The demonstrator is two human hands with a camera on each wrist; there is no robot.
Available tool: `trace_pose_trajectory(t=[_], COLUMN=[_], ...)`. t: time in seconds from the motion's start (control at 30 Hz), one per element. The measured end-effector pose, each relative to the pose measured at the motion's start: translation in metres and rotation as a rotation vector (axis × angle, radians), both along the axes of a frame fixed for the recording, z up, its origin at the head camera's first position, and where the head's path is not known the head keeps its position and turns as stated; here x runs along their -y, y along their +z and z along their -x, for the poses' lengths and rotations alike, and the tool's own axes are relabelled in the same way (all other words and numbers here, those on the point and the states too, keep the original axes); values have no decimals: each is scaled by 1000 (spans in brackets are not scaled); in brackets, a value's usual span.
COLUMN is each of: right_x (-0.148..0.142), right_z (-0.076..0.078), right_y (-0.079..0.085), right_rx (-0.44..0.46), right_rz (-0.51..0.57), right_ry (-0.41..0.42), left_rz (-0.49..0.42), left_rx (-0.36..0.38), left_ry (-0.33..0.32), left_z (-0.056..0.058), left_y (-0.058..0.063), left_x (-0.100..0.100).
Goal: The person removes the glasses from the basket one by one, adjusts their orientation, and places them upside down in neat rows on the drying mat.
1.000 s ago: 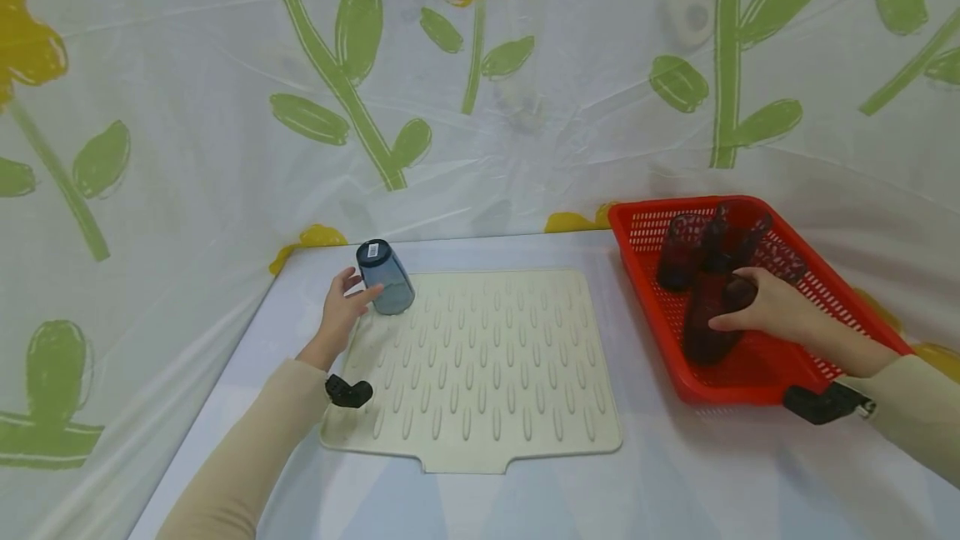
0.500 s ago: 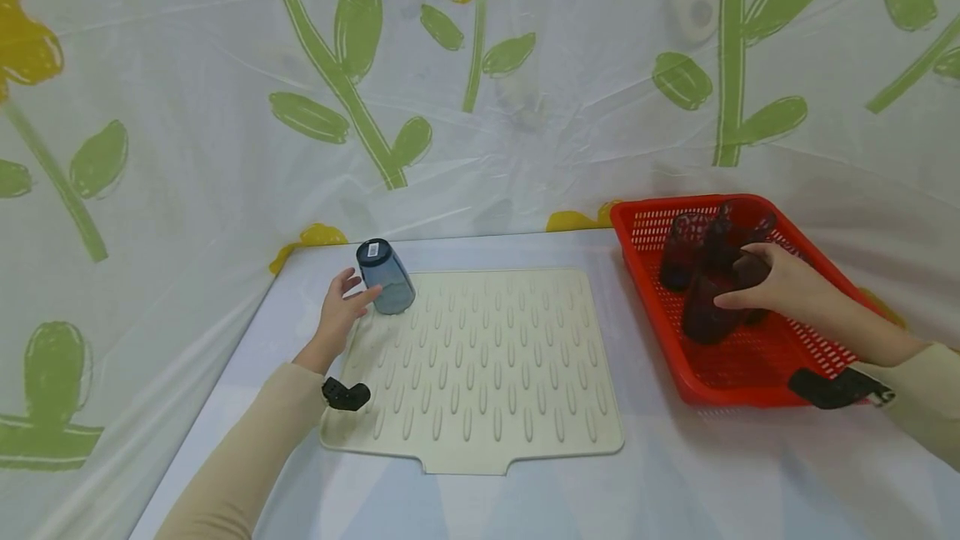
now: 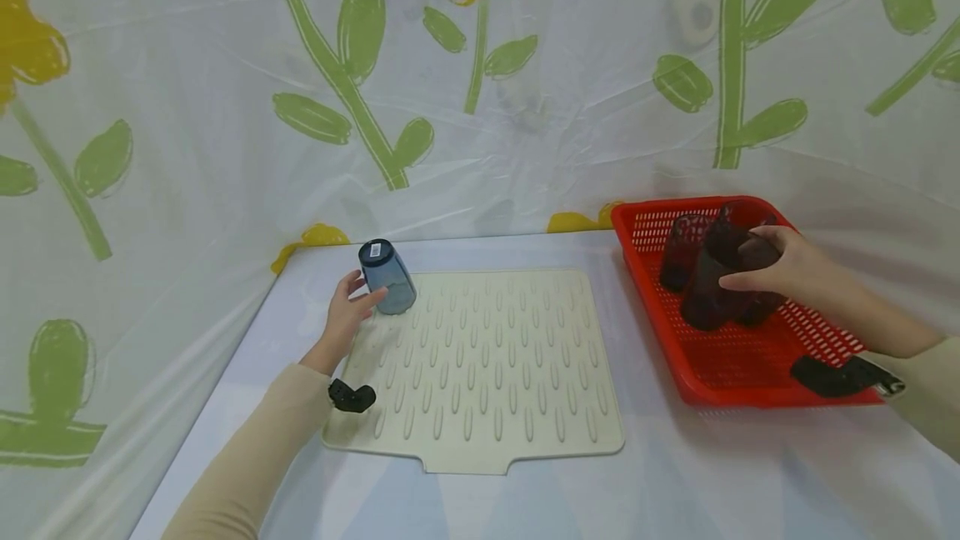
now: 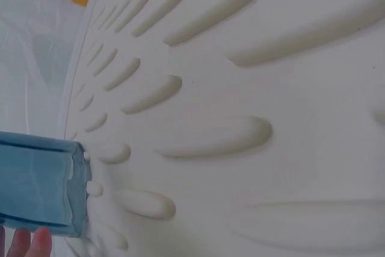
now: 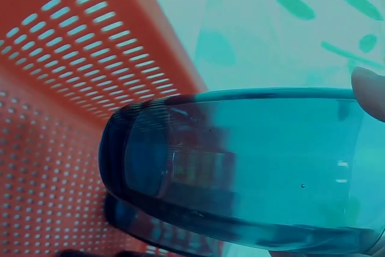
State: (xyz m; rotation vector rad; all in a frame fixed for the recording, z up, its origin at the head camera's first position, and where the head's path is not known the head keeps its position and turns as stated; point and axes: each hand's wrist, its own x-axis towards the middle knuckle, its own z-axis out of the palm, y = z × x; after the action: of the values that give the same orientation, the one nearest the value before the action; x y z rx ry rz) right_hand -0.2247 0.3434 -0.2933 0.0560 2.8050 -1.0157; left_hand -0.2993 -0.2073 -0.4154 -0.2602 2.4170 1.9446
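Note:
A blue drinking glass (image 3: pixel 392 283) stands upside down at the far left corner of the cream drying mat (image 3: pixel 487 373), a label on its base. Beside it is my left hand (image 3: pixel 347 311), its fingers relaxed and its thumb overlapping the glass; in the left wrist view, fingertips (image 4: pixel 41 242) show right at the glass's side. My right hand (image 3: pixel 787 277) grips a tinted glass (image 3: pixel 712 290) near its rim, tilted over the red basket (image 3: pixel 678 369). This glass (image 5: pixel 240 167) looks blue-green in the right wrist view.
More tinted glasses, one a glass (image 3: pixel 681 252) at the back left, stand inside the basket, behind and beneath the held one. Rows of raised ridges cover the mat. A flowered curtain (image 3: pixel 570 107) hangs behind the table.
My right hand has raised the held glass and shifted slightly to the right and away from me within the basket. The left hand and its glass have stayed in place.

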Motion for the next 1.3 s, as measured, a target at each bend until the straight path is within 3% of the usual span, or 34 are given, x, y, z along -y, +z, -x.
trace_pose_trajectory(t=[0.3, 0.73, 0.87, 1.0, 1.2, 1.3], right_x=[4, 18, 23, 30, 46, 55], right_z=[-5, -12, -13, -15, -14, -13], right_y=[11, 14, 15, 14, 10, 8], right_rx=[-23, -154, -191, -229, -313, -333], right_rz=[79, 240, 368, 471, 865, 965], right_ry=[3, -76, -93, -124, -108, -94], left_rz=[-5, 0, -7, -39, -83, -104], left_rx=[5, -35, -49, -109, -223, -277], left_ry=[-16, -25, 16, 67, 50, 24], left_z=[-7, -22, -28, -33, -43, -47], left_y=[3, 9, 14, 21, 31, 35], left_x=[-1, 1, -4, -14, -33, -43])
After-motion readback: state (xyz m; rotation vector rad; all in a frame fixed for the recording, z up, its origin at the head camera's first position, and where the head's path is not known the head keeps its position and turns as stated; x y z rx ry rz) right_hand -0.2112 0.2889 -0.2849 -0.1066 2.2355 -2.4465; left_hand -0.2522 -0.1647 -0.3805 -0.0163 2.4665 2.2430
